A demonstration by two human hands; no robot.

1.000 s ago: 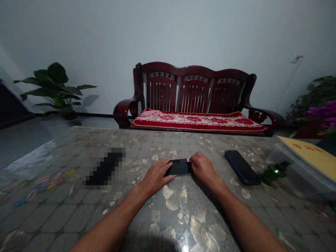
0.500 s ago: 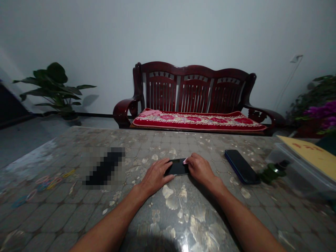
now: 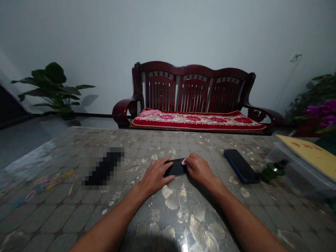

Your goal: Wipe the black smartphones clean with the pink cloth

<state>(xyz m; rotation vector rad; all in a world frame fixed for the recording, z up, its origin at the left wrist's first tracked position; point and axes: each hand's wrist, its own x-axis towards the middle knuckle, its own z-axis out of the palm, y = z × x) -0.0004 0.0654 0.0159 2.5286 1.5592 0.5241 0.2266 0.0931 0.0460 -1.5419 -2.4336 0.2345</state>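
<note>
A dark smartphone (image 3: 175, 168) lies flat on the table in front of me, its long side running left to right. My left hand (image 3: 156, 175) grips its left end, with the thumb at the near edge and the fingers over the far edge. Between the closed fingertips of my right hand (image 3: 199, 168) is a small pink piece of cloth or tissue (image 3: 183, 161), pressed against the right part of the phone. The fingers hide most of the pink piece and the phone's right end.
A second phone (image 3: 240, 166) lies to the right, beside a green spray bottle (image 3: 273, 171) and a clear plastic box (image 3: 296, 178) topped by a yellow paper (image 3: 307, 150). Leftward are colored rubber bands (image 3: 52, 182) and a blurred-out dark object (image 3: 103, 169). A wooden bench (image 3: 194, 120) stands behind the table.
My right hand has slid slightly left across the phone with the pink piece. My left hand keeps its grip at the left end. The whole view has shifted very little.
</note>
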